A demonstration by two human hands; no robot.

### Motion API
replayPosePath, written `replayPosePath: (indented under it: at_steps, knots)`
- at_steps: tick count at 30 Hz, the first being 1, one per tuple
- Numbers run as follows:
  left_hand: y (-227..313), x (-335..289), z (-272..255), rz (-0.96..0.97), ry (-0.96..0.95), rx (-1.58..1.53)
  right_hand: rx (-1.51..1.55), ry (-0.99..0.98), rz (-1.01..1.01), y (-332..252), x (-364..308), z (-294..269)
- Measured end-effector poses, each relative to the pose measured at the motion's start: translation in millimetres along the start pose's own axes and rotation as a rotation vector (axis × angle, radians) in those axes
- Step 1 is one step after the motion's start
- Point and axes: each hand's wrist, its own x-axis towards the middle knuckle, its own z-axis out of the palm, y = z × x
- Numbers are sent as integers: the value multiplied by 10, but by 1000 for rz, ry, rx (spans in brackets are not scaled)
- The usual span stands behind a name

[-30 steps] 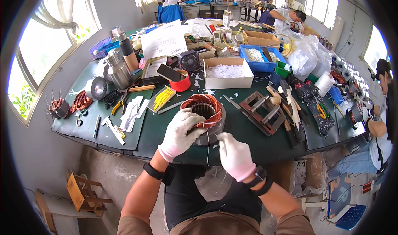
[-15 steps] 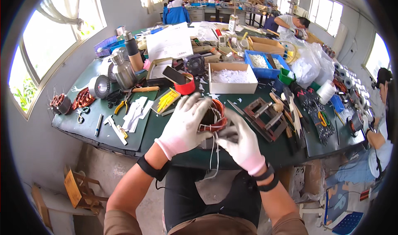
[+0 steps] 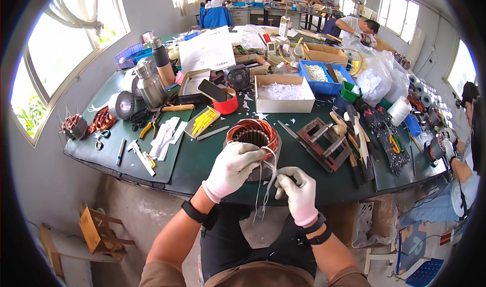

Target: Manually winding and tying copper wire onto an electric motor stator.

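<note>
A motor stator (image 3: 274, 133) with a ring of copper windings stands upright on the green table in front of me. White cord (image 3: 266, 192) is looped at the near right of the windings, its loose ends hanging over the table edge. My left hand (image 3: 234, 166), in a white glove, rests at the near side of the windings, fingers pinched together beside the cord loop. Right of the stator, my gloved right hand (image 3: 298, 193) is closed in a pinch on the cord. The left fingers cover part of the stator's near side.
A steel clamp-like fixture (image 3: 324, 144) lies right of the stator, with knives and a mallet beyond. Behind are a box of white slips (image 3: 283, 105), a red tape roll (image 3: 226, 105) and a tray of yellow sticks (image 3: 204, 121). Pliers (image 3: 150, 127) lie left. Co-workers sit at the right.
Both hands have come down toward me from over the stator, uncovering its windings. My right hand has moved lower and slightly right, drawing the cord out from the winding.
</note>
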Motion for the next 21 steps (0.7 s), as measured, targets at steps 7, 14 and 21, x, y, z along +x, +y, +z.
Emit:
replayPosePath:
  at_steps: [7,14,21]
  knots:
    - [-4,-13,-42,-26,-32,-7,225,50,-109,-652,-38,270]
    - [66,-18,0,-23,-4,35,-529,-73,-691,-1473,8,240]
    - [14,-33,-21,12,11,22,-619,-26,299,443,-2079,-1832]
